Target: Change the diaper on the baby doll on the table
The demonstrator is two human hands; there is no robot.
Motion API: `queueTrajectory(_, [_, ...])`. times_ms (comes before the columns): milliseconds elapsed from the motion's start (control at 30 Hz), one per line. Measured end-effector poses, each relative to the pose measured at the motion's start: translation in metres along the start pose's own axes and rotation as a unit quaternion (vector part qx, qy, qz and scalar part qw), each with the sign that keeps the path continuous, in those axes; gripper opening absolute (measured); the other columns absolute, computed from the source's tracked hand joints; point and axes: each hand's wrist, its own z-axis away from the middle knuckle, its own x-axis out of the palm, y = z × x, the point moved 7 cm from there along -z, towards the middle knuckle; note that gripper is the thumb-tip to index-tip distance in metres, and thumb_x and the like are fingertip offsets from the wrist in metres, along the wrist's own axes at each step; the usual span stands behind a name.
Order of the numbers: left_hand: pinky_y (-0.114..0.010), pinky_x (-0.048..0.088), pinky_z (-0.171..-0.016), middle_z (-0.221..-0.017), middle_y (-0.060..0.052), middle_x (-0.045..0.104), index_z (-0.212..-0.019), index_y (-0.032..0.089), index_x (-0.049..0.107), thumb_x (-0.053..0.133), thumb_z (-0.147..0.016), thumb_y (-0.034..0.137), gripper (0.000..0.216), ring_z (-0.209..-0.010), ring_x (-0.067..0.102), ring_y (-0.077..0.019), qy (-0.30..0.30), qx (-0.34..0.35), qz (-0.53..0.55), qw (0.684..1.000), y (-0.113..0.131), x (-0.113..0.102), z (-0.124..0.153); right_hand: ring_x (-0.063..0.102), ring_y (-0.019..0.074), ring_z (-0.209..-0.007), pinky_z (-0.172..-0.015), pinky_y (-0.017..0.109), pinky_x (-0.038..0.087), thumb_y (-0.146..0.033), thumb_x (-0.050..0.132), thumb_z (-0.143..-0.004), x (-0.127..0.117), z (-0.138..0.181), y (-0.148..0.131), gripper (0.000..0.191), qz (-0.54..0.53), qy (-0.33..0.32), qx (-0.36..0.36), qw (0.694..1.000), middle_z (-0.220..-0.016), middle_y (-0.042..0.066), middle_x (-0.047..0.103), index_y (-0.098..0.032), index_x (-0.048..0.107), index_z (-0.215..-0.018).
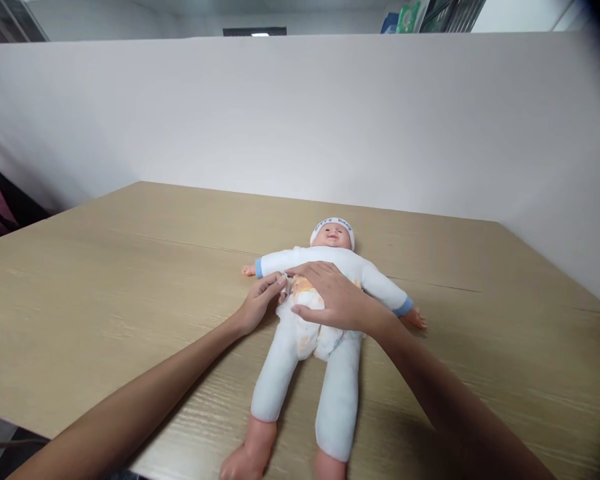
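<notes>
A baby doll [275, 377] in a white outfit with blue cuffs and a white cap lies on its back, feet toward me. Around its hips is a white diaper [307, 337] with an orange print on the front. My left hand [260, 300] pinches the diaper's side edge at the waist, on the left of the picture. Across the doll's belly lies my right hand [337, 297], fingers stretched out and thumb apart, resting on the diaper's front. It hides part of the waistband and the far side of the diaper.
The doll lies on a wide wooden table [130, 267] with thin seams in its top. A white partition [280, 120] rises behind the table. At the far left is a pink and black bag [0, 200]. A cable [13, 443] shows below the near left edge.
</notes>
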Motion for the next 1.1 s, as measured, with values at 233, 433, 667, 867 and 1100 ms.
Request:
queueTrajectory(233, [-0.028,0.019,-0.058,-0.067,0.005,0.036,-0.075,0.017,0.051,0.064,-0.097,0.05,0.042,-0.06,0.027,-0.011,0.018,-0.013,0.016,1.0,-0.007,0.01,-0.01,0.049,0.0305,-0.142,-0.121,0.051,0.035,-0.042,0.071,-0.093,-0.001,-0.001,-0.001,0.07,-0.014,0.012,-0.006,1.0,-0.153,0.01,0.056,-0.027,0.042,-0.154])
queueTrajectory(433, [-0.028,0.018,-0.055,-0.067,0.005,0.03,-0.076,0.02,0.045,0.069,-0.091,0.055,0.045,-0.058,0.024,-0.0105,0.035,-0.04,0.029,0.998,-0.008,0.012,-0.009,0.049,0.0315,-0.143,-0.121,0.052,0.034,-0.043,0.071,-0.093,-0.001,-0.001,-0.002,0.075,-0.021,0.015,-0.006,1.0,-0.154,0.011,0.056,-0.026,0.038,-0.158])
queueTrajectory(667, [-0.025,0.027,-0.057,-0.069,0.004,0.041,-0.078,0.019,0.05,0.071,-0.09,0.06,0.048,-0.06,0.032,-0.0104,0.028,-0.024,0.021,0.999,-0.005,0.016,-0.011,0.047,0.0313,-0.145,-0.122,0.052,0.034,-0.042,0.071,-0.093,-0.001,-0.002,-0.002,0.075,-0.017,0.013,-0.001,1.0,-0.157,0.009,0.053,-0.029,0.038,-0.158])
queueTrajectory(867, [-0.025,0.031,-0.061,-0.073,0.003,0.044,-0.079,0.018,0.053,0.069,-0.091,0.061,0.048,-0.065,0.036,-0.0114,0.025,-0.006,0.018,1.0,-0.003,0.019,-0.012,0.046,0.0306,-0.145,-0.122,0.052,0.033,-0.043,0.071,-0.094,-0.001,-0.001,-0.002,0.072,-0.016,0.008,0.003,1.0,-0.156,0.008,0.054,-0.03,0.039,-0.158])
queueTrajectory(1100, [-0.027,0.023,-0.057,-0.07,0.005,0.032,-0.086,0.019,0.054,0.062,-0.099,0.055,0.039,-0.062,0.025,-0.0114,0.013,-0.019,0.017,1.0,-0.007,0.015,-0.009,0.046,0.0323,-0.146,-0.122,0.053,0.034,-0.043,0.07,-0.094,0.0,-0.001,-0.002,0.073,-0.004,0.014,-0.014,1.0,-0.157,0.009,0.053,-0.029,0.038,-0.158])
